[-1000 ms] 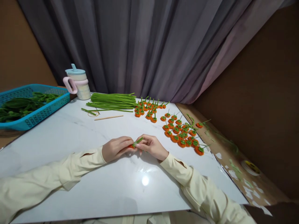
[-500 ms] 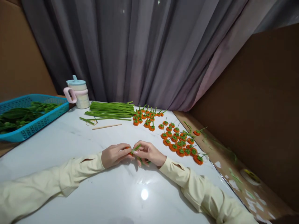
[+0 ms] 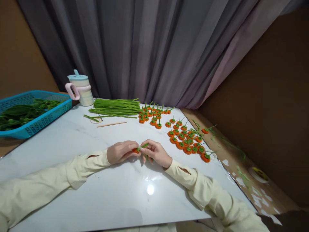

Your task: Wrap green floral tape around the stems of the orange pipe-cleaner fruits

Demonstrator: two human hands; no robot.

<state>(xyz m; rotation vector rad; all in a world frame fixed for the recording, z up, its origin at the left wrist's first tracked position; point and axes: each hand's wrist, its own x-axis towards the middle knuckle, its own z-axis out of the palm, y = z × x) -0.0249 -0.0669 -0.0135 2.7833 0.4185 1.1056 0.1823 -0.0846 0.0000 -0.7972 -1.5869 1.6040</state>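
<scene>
My left hand (image 3: 123, 151) is closed around a small fuzzy orange persimmon-like ornament (image 3: 135, 150), mostly hidden by its fingers. Against it, my right hand (image 3: 156, 152) pinches a thin green strip (image 3: 145, 145) between thumb and forefinger at the ornament's top. Both hands meet just above the white marbled table (image 3: 101, 193), fingertips nearly touching. Beyond them to the right lie several finished-looking orange ornaments with green tops (image 3: 181, 145), and farther back stands a group with thicker green stems (image 3: 158, 125).
Behind my hands lie a bundle of green stems (image 3: 116, 107), a thin wooden stick (image 3: 112, 124) and a rubber band (image 3: 93, 121). A blue basket (image 3: 38, 124) with green leaves sits at the left, beside a lidded cup (image 3: 85, 96). A tape roll (image 3: 258, 175) lies beyond the right edge.
The view has tipped downward, so the table things sit higher in the picture. Both hands keep their grip at the ornament, with only slight finger movement.
</scene>
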